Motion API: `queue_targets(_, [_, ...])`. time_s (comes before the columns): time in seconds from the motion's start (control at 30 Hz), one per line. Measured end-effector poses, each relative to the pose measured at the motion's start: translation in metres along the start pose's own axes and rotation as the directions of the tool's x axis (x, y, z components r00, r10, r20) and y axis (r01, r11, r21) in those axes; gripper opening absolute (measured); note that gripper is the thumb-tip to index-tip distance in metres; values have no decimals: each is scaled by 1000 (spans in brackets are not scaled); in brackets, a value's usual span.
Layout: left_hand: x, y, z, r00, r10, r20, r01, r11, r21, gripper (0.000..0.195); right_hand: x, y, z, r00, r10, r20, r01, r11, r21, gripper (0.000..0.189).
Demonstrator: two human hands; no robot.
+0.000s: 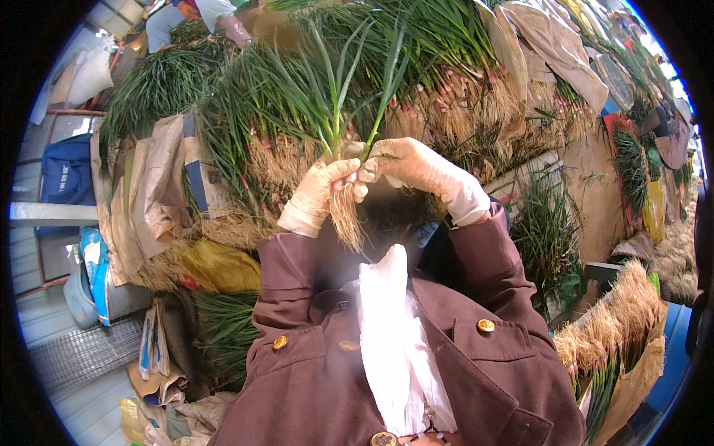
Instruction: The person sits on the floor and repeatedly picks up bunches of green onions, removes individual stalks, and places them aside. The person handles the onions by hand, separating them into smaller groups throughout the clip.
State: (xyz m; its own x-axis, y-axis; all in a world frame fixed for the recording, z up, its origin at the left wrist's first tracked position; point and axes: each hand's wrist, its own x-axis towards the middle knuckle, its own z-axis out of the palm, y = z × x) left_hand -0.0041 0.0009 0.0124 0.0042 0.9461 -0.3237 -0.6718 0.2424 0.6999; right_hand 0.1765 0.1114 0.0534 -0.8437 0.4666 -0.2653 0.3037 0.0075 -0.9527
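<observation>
My left hand, in a pale, soiled glove, grips a small bunch of young allium plants, perhaps green garlic. Their leaves point away from me, and long pale roots hang below the thumb. Close against it, my right hand, gloved the same way, pinches a separate green stalk near its base. The fingertips of both hands meet around the pinkish stem bases, which they partly hide. Beyond the hands lies a large heap of similar plants, with roots facing me.
Sacks wrap plants at left, by a yellow bag. Loose green leaves pile up at right. Rooted bundles stand at lower right. Another person's hand shows at the top. A blue bag lies far left.
</observation>
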Motion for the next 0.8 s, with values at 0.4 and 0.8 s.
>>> queue_targets(0.4, [-30,13,6,993,-22,119,57,954,-296,19,23,22,-31,791,-192,-580,348,922,170,27])
queue_targets(0.8, [-48,8,18,988,68,139,-18,942,-336,14,6,22,-29,987,-93,-130,22,885,-466,27])
